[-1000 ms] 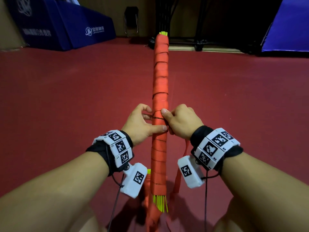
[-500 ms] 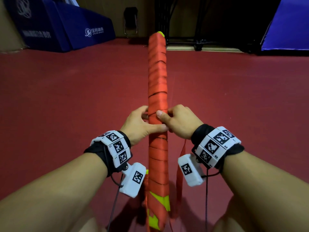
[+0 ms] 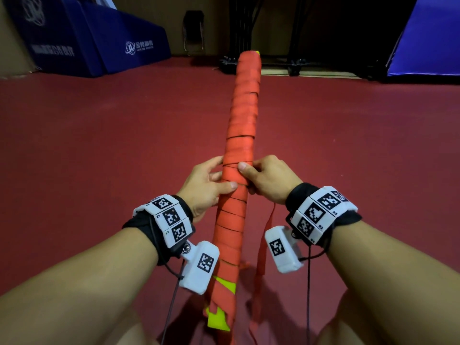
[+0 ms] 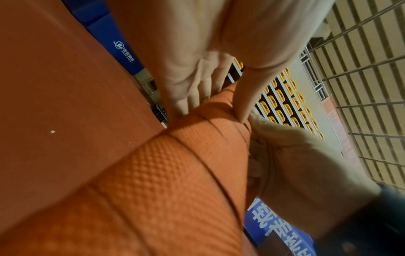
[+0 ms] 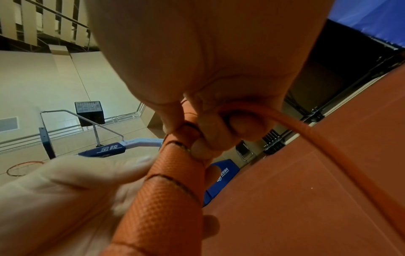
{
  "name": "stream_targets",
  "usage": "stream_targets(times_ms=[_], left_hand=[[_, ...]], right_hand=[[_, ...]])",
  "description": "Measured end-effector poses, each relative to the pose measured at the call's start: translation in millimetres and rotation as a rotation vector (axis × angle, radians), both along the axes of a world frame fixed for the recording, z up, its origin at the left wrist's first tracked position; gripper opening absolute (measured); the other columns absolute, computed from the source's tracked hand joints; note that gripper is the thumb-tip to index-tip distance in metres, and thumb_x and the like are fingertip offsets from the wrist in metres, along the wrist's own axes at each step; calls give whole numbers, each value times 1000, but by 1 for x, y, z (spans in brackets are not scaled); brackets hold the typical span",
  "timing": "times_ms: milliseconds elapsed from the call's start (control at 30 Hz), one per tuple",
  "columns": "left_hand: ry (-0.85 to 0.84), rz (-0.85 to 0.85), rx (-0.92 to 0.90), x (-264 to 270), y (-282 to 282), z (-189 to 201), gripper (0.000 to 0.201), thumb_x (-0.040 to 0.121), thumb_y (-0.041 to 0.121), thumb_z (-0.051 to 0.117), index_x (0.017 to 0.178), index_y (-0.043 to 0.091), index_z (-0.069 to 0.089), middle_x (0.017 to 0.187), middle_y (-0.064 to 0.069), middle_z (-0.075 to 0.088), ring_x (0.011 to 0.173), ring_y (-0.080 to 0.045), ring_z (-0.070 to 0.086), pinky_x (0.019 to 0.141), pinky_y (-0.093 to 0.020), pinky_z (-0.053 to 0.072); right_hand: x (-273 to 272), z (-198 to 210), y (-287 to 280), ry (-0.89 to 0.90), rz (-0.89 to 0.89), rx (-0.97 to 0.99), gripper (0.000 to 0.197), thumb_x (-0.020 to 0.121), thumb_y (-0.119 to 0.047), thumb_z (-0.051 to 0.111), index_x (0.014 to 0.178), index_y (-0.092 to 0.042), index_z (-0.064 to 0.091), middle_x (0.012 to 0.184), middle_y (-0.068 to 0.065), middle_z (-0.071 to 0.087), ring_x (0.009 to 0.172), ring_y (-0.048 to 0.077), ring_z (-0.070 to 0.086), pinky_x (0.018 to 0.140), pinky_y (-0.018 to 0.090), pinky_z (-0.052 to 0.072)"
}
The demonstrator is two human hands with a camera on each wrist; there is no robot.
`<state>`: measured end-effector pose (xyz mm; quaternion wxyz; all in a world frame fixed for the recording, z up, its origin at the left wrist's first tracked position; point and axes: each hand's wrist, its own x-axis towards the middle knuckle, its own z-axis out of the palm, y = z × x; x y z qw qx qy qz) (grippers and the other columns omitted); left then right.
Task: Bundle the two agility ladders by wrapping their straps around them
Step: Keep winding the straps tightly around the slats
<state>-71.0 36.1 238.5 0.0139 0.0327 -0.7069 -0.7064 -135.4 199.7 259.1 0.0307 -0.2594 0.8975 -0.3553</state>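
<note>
Underfoot, the red gym floor (image 3: 99,158) spreads beneath both hands, with blue padded mats (image 3: 104,41) far beyond the left one. Between the hands runs the agility ladder bundle (image 3: 242,125), a long rod of yellow rungs wound in orange strap, pointing away from the person. The left hand (image 3: 202,188) curls around it, thumb laid across the top. The right hand (image 3: 270,181) grips just beside, touching it, and seems to pinch the loose strap tail (image 3: 261,255), which hangs below that wrist.

Blue mats (image 3: 104,43), folding chair (image 3: 193,33)
</note>
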Motion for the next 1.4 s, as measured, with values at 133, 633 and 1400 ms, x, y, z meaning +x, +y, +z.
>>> stream_targets(times_ms=[133, 633, 1400], left_hand=[[3, 56, 4, 0, 0, -1, 56, 87, -19, 62, 128, 19, 59, 104, -12, 74, 93, -28, 71, 95, -61, 54], [101, 160, -129, -2, 9, -1, 74, 69, -14, 83, 132, 15, 59, 100, -4, 75, 79, -10, 70, 64, -11, 50], [-32, -80, 152, 0, 1, -1, 19, 106, 11, 46, 110, 13, 64, 95, -9, 73, 82, -15, 71, 76, -28, 53]], right_hand=[[-2, -1, 2, 20, -36, 18, 57, 103, -45, 47, 58, -13, 63, 52, -5, 59, 56, 10, 57, 69, 26, 40], [2, -7, -3, -1, -197, 8, 62, 81, -72, 53, 65, -13, 58, 77, 12, 69, 86, 34, 64, 71, 37, 50], [1, -3, -4, -107, 45, -173, 44, 82, -50, 55, 76, -8, 68, 61, -1, 62, 57, 16, 55, 66, 42, 48]])
